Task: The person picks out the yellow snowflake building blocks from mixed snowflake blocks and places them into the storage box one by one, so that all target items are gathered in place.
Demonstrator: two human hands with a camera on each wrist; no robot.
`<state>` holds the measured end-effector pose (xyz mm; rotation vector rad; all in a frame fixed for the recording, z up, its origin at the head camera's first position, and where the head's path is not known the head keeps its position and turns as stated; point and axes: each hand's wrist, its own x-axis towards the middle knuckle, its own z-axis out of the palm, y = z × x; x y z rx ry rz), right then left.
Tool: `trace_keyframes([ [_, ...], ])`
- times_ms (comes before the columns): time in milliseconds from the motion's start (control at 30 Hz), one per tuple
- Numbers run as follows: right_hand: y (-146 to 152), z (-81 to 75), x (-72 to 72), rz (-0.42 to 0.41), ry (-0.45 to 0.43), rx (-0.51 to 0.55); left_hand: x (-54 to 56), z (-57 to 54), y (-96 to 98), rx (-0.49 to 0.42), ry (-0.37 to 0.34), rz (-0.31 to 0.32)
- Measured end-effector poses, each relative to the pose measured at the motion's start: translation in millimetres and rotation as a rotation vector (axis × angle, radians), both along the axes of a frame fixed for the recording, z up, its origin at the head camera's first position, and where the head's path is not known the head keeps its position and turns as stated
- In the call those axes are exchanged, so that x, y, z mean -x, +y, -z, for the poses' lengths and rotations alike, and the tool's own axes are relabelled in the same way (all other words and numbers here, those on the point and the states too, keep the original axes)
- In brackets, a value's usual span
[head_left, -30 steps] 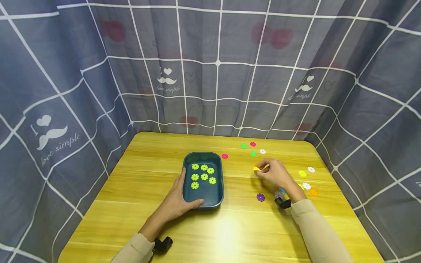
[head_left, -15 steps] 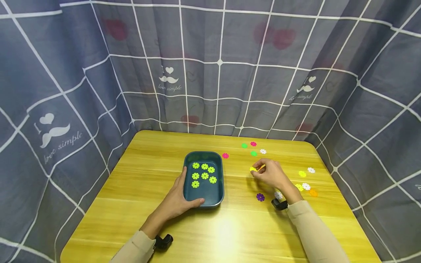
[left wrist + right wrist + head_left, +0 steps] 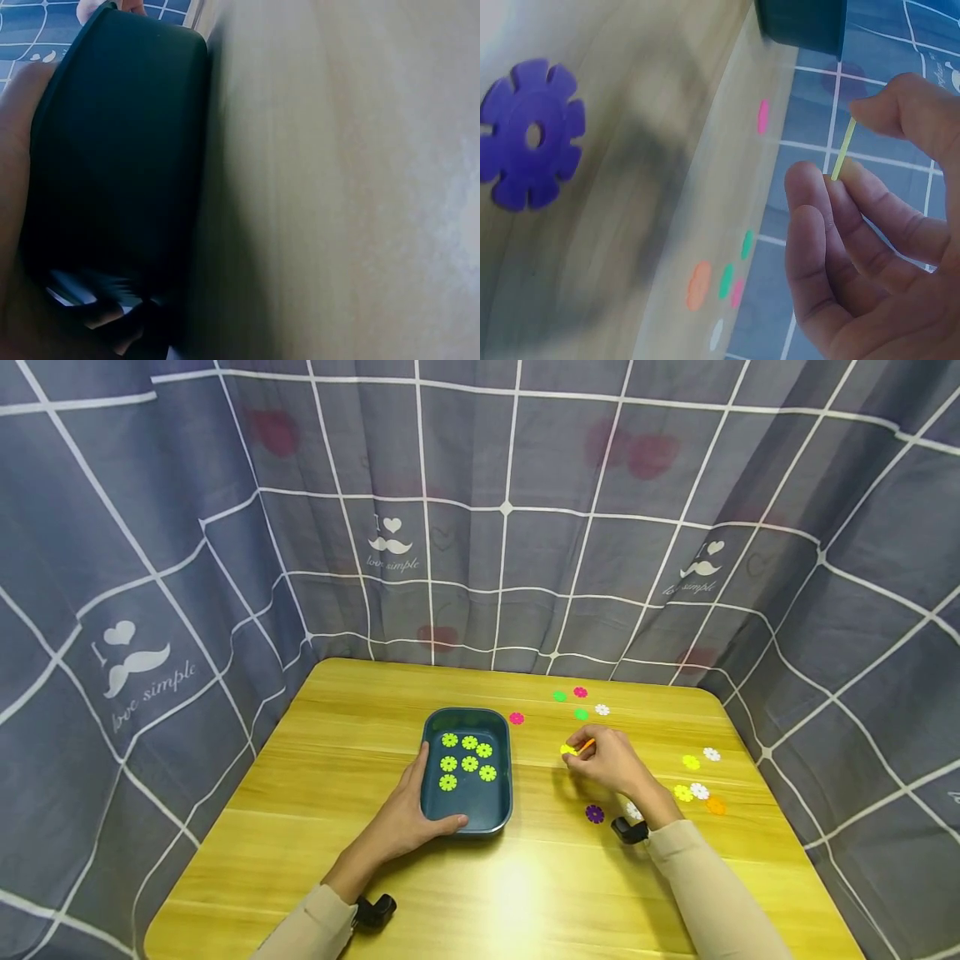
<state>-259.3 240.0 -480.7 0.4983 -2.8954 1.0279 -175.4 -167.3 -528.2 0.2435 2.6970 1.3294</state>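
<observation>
A dark teal rectangular tray [image 3: 468, 810] stands on the wooden table. In it lie several yellow-green flower-shaped discs [image 3: 447, 763], spread apart. My left hand [image 3: 397, 818] holds the tray at its near left corner, fingers along the left side and thumb over the near rim. The left wrist view is mostly filled by the tray's dark outer wall [image 3: 120, 150]. To the right of the tray, my right hand [image 3: 611, 764] pinches a yellow flower disc [image 3: 844, 148] between thumb and fingertips, above the table. An orange disc [image 3: 698, 286] lies on the table close to this hand.
A purple disc [image 3: 595, 814] lies in front of my right hand. Pink [image 3: 517, 718], green [image 3: 581, 714] and white [image 3: 602, 710] discs are scattered toward the back. More yellow [image 3: 691, 762], white and orange discs lie at the right. A checked curtain [image 3: 465, 543] surrounds the table [image 3: 345, 718].
My right hand has moved a little left toward the tray, carrying the yellow disc away from the orange one. The left hand keeps its hold on the tray.
</observation>
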Motion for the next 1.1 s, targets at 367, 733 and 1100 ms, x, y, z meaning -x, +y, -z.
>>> trace_keyframes([
  [367,-16.5,0.4,-2.7,-0.040,0.013,0.010,-0.7,2.2,3.5,-0.014,-0.004,0.001],
  [733,-40.7,0.5,-3.4,-0.105,0.023,0.031,-3.2,5.2,2.5,-0.014,-0.018,-0.009],
  [1100,-63.8,-8.9,0.9,-0.164,0.030,0.049,-0.4,1.6,-0.2,-0.012,-0.005,-0.003],
])
